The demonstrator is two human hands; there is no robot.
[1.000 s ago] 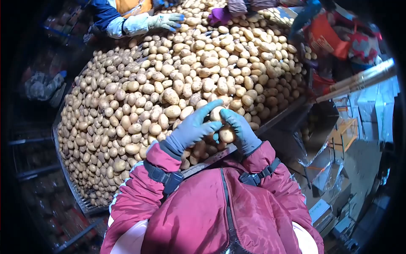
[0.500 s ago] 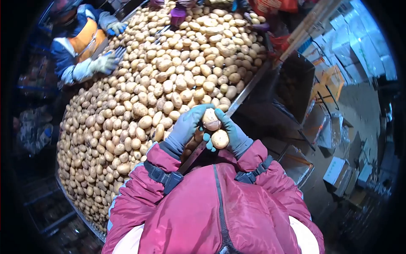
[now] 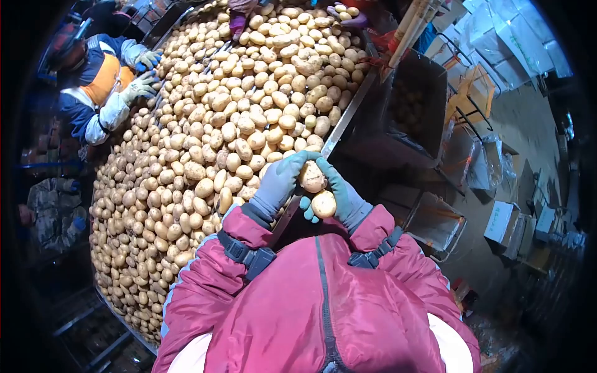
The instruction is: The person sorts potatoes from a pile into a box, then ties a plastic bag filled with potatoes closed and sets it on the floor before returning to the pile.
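Note:
In gray-and-teal gloves, my left hand [image 3: 281,181] and my right hand [image 3: 344,194] meet in front of my chest, just past the table's near edge. Between them is a potato [image 3: 313,178] with a dark crack across its skin, the fingertips of both hands on its upper end. Directly below it, a second, rounder potato [image 3: 324,204] rests in my right hand, with teal fingertips curling out at its left side. The broad heap of potatoes [image 3: 205,155] lies to the left and ahead of my hands.
A metal table edge [image 3: 348,118] runs along the heap's right side. Beyond it stands a dark bin [image 3: 413,118] with potatoes inside. A co-worker [image 3: 102,81] in gloves leans over the heap's far left. White boxes [image 3: 500,221] and a lined crate [image 3: 435,224] are at right.
The cracked potato has turned slightly, showing another side of its crack. My view has shifted, bringing more of the bin into sight. The co-worker's gloves are closer together.

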